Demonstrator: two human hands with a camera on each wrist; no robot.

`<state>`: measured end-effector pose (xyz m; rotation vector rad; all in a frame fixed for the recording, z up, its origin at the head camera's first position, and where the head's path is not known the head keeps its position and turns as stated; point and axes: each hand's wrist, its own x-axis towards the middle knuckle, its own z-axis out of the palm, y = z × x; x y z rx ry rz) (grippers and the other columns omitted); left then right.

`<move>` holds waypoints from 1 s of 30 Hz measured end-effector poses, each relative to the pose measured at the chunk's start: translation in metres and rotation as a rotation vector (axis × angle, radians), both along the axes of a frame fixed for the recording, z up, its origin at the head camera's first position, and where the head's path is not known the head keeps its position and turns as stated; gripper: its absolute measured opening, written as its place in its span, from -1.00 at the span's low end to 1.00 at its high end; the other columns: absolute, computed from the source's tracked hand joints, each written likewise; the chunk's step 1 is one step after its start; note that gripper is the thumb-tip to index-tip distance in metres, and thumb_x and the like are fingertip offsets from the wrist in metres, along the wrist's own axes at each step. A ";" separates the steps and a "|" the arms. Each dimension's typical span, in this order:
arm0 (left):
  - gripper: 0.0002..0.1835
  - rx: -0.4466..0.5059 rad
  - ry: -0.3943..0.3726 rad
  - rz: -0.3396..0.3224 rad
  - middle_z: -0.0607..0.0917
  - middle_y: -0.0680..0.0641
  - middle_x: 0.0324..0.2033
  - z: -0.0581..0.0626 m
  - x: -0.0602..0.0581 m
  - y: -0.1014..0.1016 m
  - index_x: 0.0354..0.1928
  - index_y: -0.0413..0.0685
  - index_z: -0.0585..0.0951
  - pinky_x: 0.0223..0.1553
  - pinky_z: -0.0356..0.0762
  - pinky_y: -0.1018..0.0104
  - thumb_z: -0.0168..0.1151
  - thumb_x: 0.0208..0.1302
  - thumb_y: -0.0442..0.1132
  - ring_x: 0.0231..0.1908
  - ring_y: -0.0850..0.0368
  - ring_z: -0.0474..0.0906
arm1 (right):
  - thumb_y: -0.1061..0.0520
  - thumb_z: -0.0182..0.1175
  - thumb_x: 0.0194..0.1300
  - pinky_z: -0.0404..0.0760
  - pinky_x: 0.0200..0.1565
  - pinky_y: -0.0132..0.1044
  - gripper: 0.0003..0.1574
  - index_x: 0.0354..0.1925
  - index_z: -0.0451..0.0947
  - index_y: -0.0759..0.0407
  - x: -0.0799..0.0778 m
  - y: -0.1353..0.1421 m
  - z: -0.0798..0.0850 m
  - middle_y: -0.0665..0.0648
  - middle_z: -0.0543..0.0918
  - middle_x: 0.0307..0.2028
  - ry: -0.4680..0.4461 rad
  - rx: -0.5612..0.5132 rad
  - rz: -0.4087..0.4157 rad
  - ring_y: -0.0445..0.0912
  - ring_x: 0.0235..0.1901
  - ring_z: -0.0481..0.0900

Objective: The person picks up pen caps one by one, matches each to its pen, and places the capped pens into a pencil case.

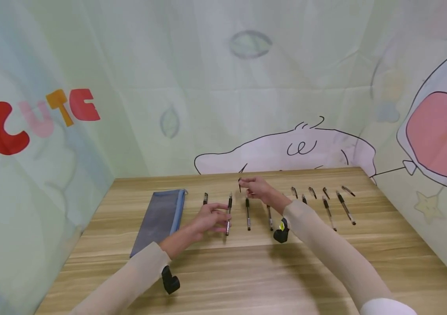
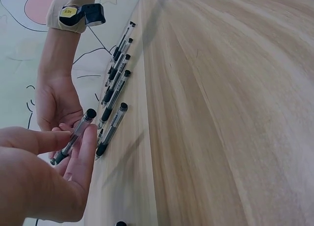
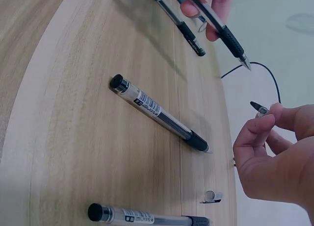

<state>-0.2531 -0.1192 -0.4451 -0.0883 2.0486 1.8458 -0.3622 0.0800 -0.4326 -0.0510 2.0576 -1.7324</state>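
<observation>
My left hand [image 1: 209, 218] pinches a clear-barrelled gel pen [image 2: 80, 127] between thumb and fingers, above the table. Its black grip and bare metal tip [image 3: 240, 54] show in the right wrist view, tip pointing away from the hand. Just beyond that tip, my right hand [image 1: 259, 189] holds a small pen cap [image 3: 260, 109] with a dark end, in thumb and fingertips. Cap and tip are apart. Below the hands lies an uncapped pen [image 3: 159, 113]. Beside my left hand rests another pen [image 1: 205, 198], partly hidden by that hand.
A grey-blue zippered pouch [image 1: 155, 214] lies at the left of the wooden table [image 1: 231, 275]. To the right are several uncapped pens [image 1: 346, 209] in a row, with loose caps [image 1: 312, 192] behind them. A printed curtain [image 1: 215, 87] hangs behind the table.
</observation>
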 end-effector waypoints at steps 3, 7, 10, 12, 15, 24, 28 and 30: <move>-0.55 -0.003 -0.003 -0.002 0.71 -0.35 0.05 0.000 -0.001 0.001 0.31 -0.25 0.49 -0.10 0.81 0.15 0.25 0.41 -0.35 -0.20 0.05 0.76 | 0.13 0.06 0.58 0.51 -0.34 -0.51 -0.46 0.39 0.39 0.36 -0.001 0.002 -0.001 0.19 0.49 0.19 -0.009 -0.020 0.003 -0.26 -0.43 0.38; -0.55 0.000 0.001 -0.011 0.70 -0.35 0.04 -0.001 0.000 0.003 0.31 -0.26 0.49 -0.11 0.81 0.15 0.25 0.42 -0.36 -0.22 0.07 0.75 | 0.13 0.12 0.55 0.52 -0.35 -0.53 -0.46 0.37 0.43 0.34 0.000 0.005 -0.002 0.20 0.57 0.19 0.008 -0.015 0.011 -0.27 -0.43 0.40; -0.54 0.005 -0.001 -0.022 0.70 -0.34 0.05 -0.001 -0.001 0.005 0.32 -0.24 0.48 -0.10 0.81 0.16 0.24 0.42 -0.36 -0.23 0.08 0.75 | 0.12 0.21 0.50 0.49 -0.39 -0.53 -0.46 0.33 0.47 0.34 0.001 0.006 -0.002 0.17 0.65 0.11 0.021 -0.015 0.011 -0.28 -0.48 0.37; -0.54 0.009 -0.004 -0.032 0.69 -0.34 0.06 -0.001 -0.002 0.006 0.32 -0.23 0.48 -0.09 0.80 0.16 0.24 0.42 -0.35 -0.24 0.10 0.75 | 0.12 0.26 0.46 0.44 -0.42 -0.51 -0.47 0.28 0.52 0.33 0.001 0.007 -0.002 0.10 0.68 0.02 0.023 -0.025 0.007 -0.28 -0.52 0.32; -0.54 0.014 -0.004 -0.042 0.69 -0.34 0.08 -0.002 -0.004 0.008 0.33 -0.22 0.48 -0.08 0.80 0.16 0.23 0.43 -0.35 -0.24 0.12 0.74 | 0.09 0.31 0.42 0.39 -0.45 -0.49 -0.54 0.17 0.61 0.32 0.001 0.008 -0.002 -0.03 0.64 -0.14 0.031 -0.037 0.004 -0.27 -0.54 0.28; -0.51 0.038 -0.002 -0.037 0.69 -0.34 0.08 -0.002 -0.005 0.011 0.34 -0.18 0.48 -0.09 0.80 0.15 0.27 0.39 -0.35 -0.24 0.09 0.75 | 0.09 0.35 0.38 0.32 -0.47 -0.50 -0.62 0.07 0.67 0.26 0.006 0.003 0.002 -0.09 0.64 -0.32 -0.054 -0.128 -0.029 -0.27 -0.56 0.27; -0.52 0.048 0.005 -0.036 0.69 -0.36 0.08 -0.002 -0.003 0.013 0.33 -0.20 0.48 -0.10 0.81 0.13 0.27 0.39 -0.38 -0.25 0.08 0.76 | 0.03 0.34 0.39 0.34 -0.44 -0.50 -0.48 0.19 0.60 0.31 0.008 0.001 0.002 -0.10 0.56 -0.32 -0.055 -0.113 -0.022 -0.28 -0.54 0.28; -0.52 0.048 0.007 -0.034 0.69 -0.36 0.08 -0.002 -0.003 0.013 0.33 -0.20 0.48 -0.10 0.81 0.13 0.26 0.39 -0.38 -0.25 0.08 0.76 | 0.01 0.34 0.39 0.34 -0.43 -0.50 -0.43 0.22 0.57 0.34 0.009 0.000 0.002 -0.10 0.52 -0.33 -0.051 -0.110 -0.024 -0.28 -0.53 0.28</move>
